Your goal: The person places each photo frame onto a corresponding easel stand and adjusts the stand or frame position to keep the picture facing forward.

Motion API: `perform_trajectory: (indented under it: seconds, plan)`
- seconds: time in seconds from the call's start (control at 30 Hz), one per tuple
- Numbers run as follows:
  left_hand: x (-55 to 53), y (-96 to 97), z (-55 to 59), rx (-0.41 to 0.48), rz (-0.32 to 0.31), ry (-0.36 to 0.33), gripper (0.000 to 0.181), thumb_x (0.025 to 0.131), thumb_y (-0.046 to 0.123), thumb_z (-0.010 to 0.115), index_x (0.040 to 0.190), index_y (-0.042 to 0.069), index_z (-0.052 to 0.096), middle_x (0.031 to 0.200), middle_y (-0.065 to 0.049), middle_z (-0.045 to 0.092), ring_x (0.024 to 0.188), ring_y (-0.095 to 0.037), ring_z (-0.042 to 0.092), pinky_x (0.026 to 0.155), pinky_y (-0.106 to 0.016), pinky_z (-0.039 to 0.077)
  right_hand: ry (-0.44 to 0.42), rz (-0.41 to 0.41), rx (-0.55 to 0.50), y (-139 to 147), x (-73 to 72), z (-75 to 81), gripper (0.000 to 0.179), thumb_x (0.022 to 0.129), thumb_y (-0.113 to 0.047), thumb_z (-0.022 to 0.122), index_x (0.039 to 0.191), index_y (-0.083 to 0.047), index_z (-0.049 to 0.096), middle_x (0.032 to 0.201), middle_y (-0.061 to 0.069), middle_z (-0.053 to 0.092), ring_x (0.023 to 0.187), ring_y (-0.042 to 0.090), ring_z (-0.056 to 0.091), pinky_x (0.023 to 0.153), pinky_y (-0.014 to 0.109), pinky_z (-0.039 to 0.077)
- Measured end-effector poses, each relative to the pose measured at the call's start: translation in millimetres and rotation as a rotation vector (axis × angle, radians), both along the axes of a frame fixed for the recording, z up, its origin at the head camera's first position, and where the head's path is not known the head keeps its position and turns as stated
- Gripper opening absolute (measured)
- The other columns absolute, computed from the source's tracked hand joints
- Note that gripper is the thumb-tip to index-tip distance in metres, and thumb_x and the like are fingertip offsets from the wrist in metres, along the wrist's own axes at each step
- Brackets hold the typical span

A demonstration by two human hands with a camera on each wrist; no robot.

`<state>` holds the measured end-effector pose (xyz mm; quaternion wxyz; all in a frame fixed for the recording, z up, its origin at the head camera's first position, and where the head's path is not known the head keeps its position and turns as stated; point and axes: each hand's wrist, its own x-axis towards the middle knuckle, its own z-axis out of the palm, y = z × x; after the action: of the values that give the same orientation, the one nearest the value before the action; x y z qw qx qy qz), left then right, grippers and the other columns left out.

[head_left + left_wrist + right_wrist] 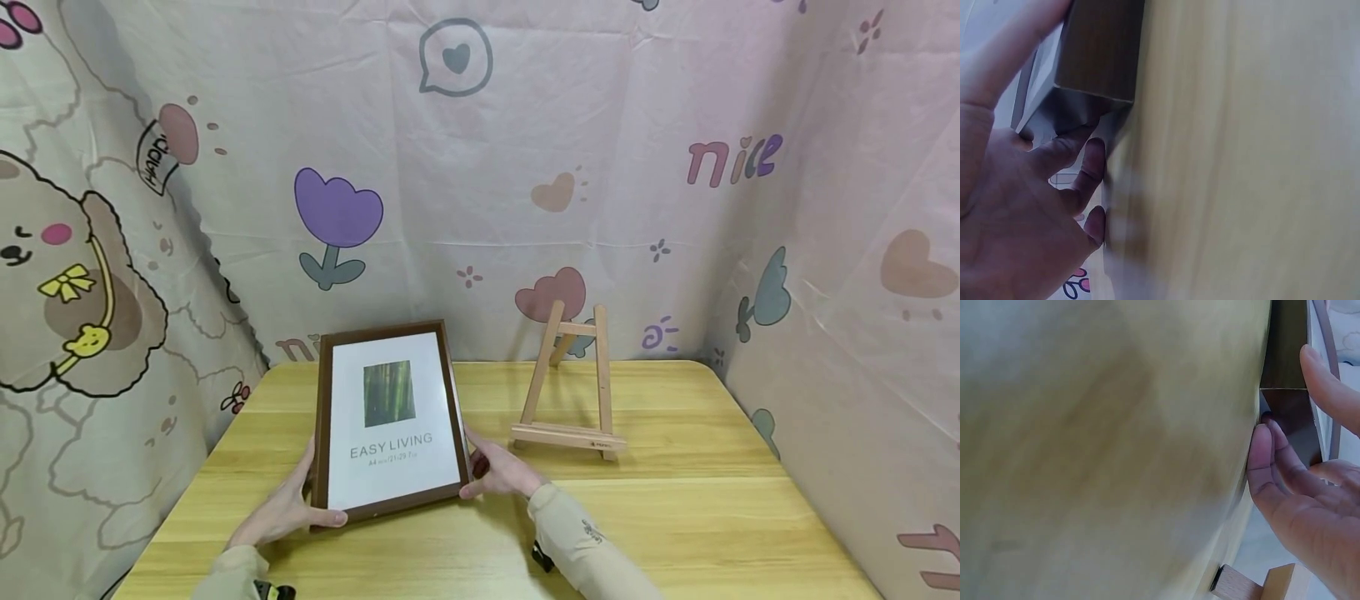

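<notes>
two hands grasp one brown picture frame (390, 417), which we see to the left of the small wooden easel (567, 436), near it but apart. on the frame's side farther from the easel, the left hand (277, 507) grips the lower corner, its thumb laid over the front edge and its other fingers along the side. on the side nearer the easel, the right hand (504, 472) grips the other lower corner, thumb at the front, fingers at the side and back. we find the frame tilted back and turned a little, showing a white sheet (352, 483) with a green picture (388, 393) and the words "easy living"; we cannot tell whether its lower edge touches the tabletop (675, 508). the easel stands on that tabletop with its ledge toward us, and behind it hangs a pale printed cloth (480, 183).
</notes>
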<state>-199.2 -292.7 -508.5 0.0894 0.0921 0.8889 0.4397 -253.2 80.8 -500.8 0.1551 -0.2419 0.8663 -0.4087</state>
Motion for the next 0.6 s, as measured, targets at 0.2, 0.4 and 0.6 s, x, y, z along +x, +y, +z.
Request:
perform_trajectory:
  seconds: [0.2, 0.4, 0.6]
  plan:
    - [-1.5, 3.1, -1.3, 0.035, 0.001, 0.06, 0.147, 0.07, 0.022, 0.092, 0.158, 0.015, -0.026, 0.164, -0.034, -0.01, 0.147, -0.061, 0.009, 0.111, -0.079, 0.015, -0.022, -0.033, -0.024, -0.2, -0.2, -0.9, 0.114, 0.075, -0.008, 0.087, 0.163, -0.017, 0.015, 0.095, 0.001, 0.063, 0.078, 0.008, 0.059, 0.075, 0.021, 0.053]
    - [-2.7, 6.2, -2.6, 0.056, 0.01, 0.098, 0.148, 0.069, 0.019, 0.092, 0.158, 0.02, -0.026, 0.166, -0.031, -0.013, 0.149, -0.058, 0.006, 0.112, -0.079, 0.014, -0.005, -0.044, -0.066, -1.0, -0.6, -1.3, 0.115, 0.074, -0.003, 0.086, 0.163, -0.018, 0.015, 0.094, 0.003, 0.063, 0.074, 0.008, 0.06, 0.07, 0.02, 0.054]
    - [-2.3, 8.1, -2.8, 0.053, 0.03, 0.106, 0.149, 0.069, 0.023, 0.093, 0.157, 0.022, -0.028, 0.166, -0.028, -0.018, 0.148, -0.061, 0.003, 0.111, -0.081, 0.011, 0.031, -0.053, -0.079, -1.6, 1.1, -0.6, 0.114, 0.074, -0.001, 0.086, 0.163, -0.015, 0.015, 0.096, 0.005, 0.063, 0.073, 0.007, 0.06, 0.068, 0.02, 0.055]
